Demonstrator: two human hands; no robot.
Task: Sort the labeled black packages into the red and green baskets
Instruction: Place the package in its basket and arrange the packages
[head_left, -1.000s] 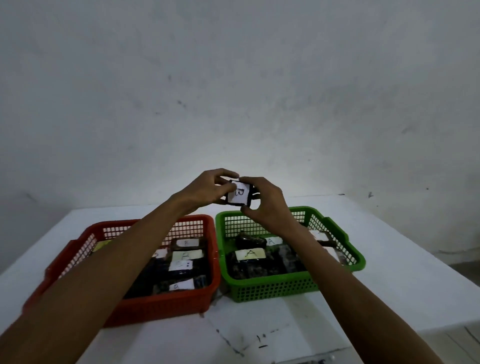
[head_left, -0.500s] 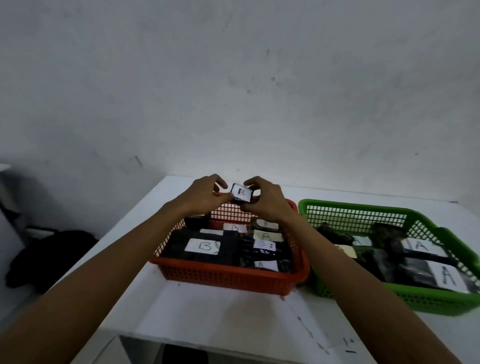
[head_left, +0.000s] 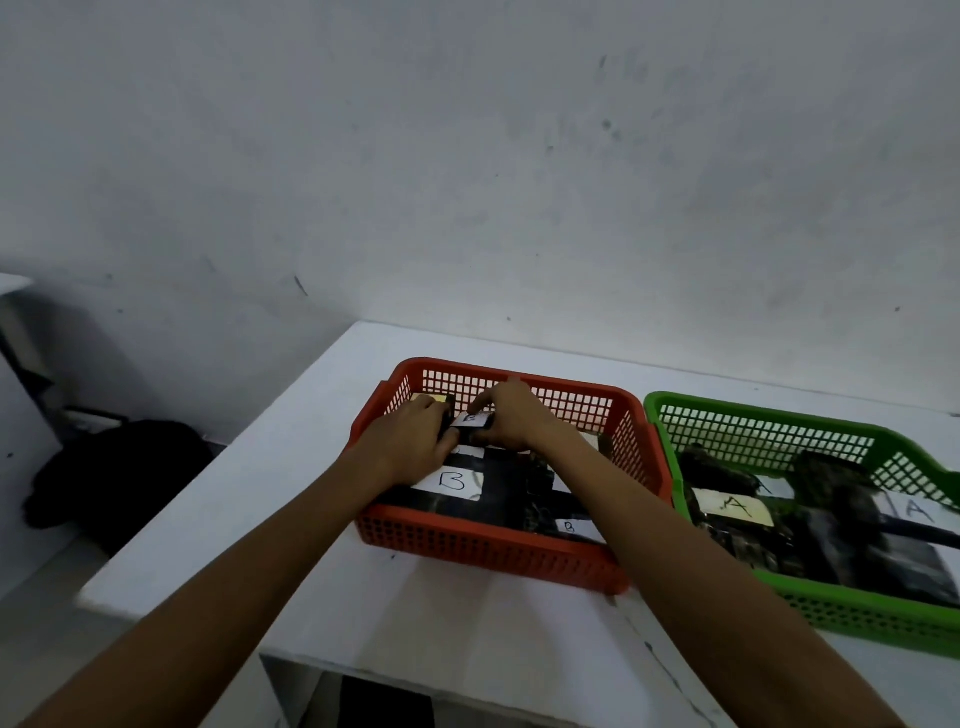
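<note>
with the left hand (head_left: 415, 441) and right hand (head_left: 511, 418) both pinching the small b-labeled package (head_left: 471, 422) inside the red basket (head_left: 498, 558), lay it flat, label up, before letting go.

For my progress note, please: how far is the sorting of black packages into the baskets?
Done: the red plastic basket holds black packages labelled B, the green plastic basket holds black packages labelled A. In hand: the left hand and right hand pinch a small black B-labelled package low inside the red basket. Left: releasing it; whether more packages wait out of view, I cannot tell.
</note>
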